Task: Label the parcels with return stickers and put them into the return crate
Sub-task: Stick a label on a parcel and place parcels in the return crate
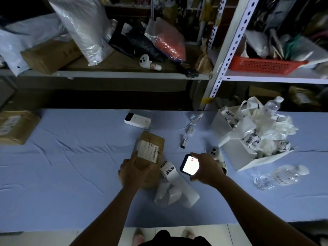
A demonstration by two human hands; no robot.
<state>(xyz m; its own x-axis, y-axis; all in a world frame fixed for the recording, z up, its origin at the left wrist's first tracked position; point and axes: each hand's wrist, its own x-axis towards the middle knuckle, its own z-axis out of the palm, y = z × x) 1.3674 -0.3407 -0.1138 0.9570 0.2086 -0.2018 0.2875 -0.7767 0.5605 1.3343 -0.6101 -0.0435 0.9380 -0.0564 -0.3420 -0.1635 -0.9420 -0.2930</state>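
Brown parcel (pixel 152 138): flat, with one white printed label on its face, lying on the blue table (pixel 71 166). The left hand (pixel 136 172) grips its near end, thumb along the left edge. One return-sticker strip (pixel 169 170), white with black characters, curls just right of that hand, between both hands. The right hand (pixel 206 170) holds one lit phone (pixel 190 164) by its edges. Parcels counted: two. The second parcel (pixel 16 126) lies well apart to the left of the grip.

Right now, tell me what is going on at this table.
A person stands at a table covered in pale blue cloth. The left hand grips the near end of a brown cardboard parcel bearing a white shipping label. The right hand holds a lit black-edged smartphone beside it. A curled strip of white return stickers lies between the two, near the parcel. A white open carton of crumpled scraps sits to the right.
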